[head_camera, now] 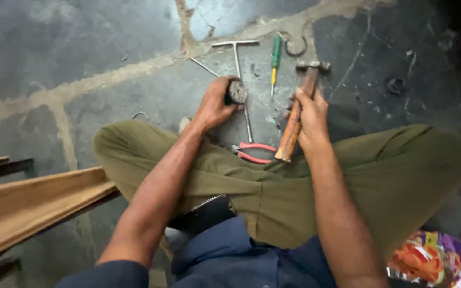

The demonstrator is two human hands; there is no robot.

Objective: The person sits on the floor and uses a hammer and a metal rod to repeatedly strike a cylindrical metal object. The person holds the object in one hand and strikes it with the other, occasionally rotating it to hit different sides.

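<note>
At frame centre, the left hand (213, 106) has its fingers curled tight around a round dark metal part (237, 91); the right hand (309, 118) is wrapped closed around a wooden-handled steel hammer (296, 118).

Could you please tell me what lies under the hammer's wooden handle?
Red-handled pliers lie on the floor under the hammer handle's end, beside the T-handle wrench. Their jaws are hidden.

Dark, stained concrete floor (81, 42) with pale cracked patch lines; wooden plank (28, 202) at left edge, over a dark frame; light dim
</note>
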